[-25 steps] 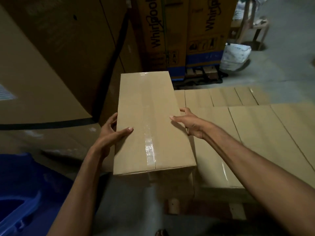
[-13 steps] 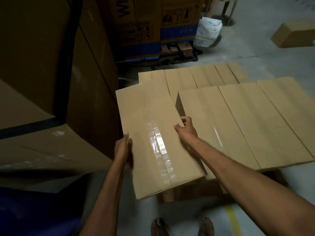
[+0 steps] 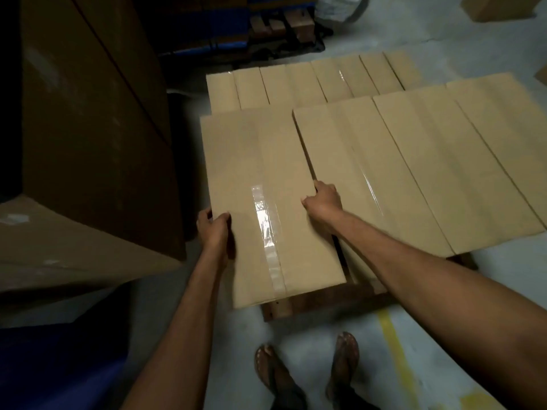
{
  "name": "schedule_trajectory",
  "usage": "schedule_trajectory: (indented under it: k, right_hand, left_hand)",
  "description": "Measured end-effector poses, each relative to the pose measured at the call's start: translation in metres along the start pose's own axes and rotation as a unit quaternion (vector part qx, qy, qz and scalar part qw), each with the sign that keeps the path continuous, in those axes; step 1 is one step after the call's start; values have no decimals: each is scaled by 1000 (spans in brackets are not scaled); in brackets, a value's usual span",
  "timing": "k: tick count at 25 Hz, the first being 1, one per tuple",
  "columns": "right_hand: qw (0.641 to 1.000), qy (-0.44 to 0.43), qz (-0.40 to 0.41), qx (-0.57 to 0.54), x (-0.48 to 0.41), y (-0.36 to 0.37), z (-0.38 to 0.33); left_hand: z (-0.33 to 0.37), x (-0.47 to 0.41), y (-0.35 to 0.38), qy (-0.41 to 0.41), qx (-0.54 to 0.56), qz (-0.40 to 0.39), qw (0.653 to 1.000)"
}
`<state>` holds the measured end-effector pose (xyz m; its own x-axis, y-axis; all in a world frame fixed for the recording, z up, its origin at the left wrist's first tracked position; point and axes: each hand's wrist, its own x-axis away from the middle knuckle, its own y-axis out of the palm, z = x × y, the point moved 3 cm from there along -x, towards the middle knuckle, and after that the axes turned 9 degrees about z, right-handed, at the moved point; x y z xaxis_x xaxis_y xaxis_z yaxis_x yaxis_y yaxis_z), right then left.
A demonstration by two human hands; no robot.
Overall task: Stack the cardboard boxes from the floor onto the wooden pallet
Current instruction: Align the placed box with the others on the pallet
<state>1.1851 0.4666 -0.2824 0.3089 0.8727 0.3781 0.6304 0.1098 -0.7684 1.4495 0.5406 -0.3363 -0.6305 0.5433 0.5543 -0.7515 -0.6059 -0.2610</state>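
**Nearly level: one more box meets the pallet**

Beside a tall carton (image 3: 88,143) at far left, a person's left hand (image 3: 214,229) grips the long left edge of a taped box (image 3: 266,179), thumb laid on its top face. The box lies flat over the front-left corner of the pallet (image 3: 310,300), its near end overhanging the wood. Whether its full weight is down cannot be told from this angle. The right hand (image 3: 324,199) clamps the opposite edge, fingers curled into the narrow gap between this box and its neighbour.

To the right, three like boxes (image 3: 429,173) lie side by side in the front row, and a back row (image 3: 310,81) is packed behind them.

By the look of it, the held box fills the last slot in the front row, so this layer is close to finished. What appears left for this box is to close the gap, square it with the row and let go. At the top right a loose box (image 3: 500,7) sits on the floor, well apart from the pallet, so at least one more lift seems to be waiting.
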Motion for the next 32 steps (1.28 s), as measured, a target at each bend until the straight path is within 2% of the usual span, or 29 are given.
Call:
schedule_trajectory:
  k: [6, 12, 16, 20, 22, 25, 27, 32]
  right_hand:
    - [999, -30, 17, 11, -6, -5, 7]
    - [983, -158, 14, 89, 21, -10, 20]
    - [950, -240, -23, 198, 64, -21, 51]
    - [919, -262, -96, 279, 107, -36, 117]
    - [893, -300, -92, 322, 115, -36, 140]
    - [863, -349, -39, 364, 113, -29, 148]
    - [869, -352, -9, 348, 112, -22, 149]
    - [922, -296, -1, 250, 113, -12, 146]
  left_hand:
    - [-5, 21, 8, 7, 2, -4, 1000]
    - [-14, 29, 7, 68, -43, -59, 995]
    - [-17, 43, 0, 113, -79, -76, 987]
    - [-49, 77, -20, 139, -102, -82, 982]
    - [-67, 95, -29, 156, -98, -78, 980]
    - [-78, 105, -36, 147, -89, -70, 983]
    - [-80, 103, -40, 148, -84, -74, 983]
    - [-80, 108, -41, 138, -63, -85, 985]
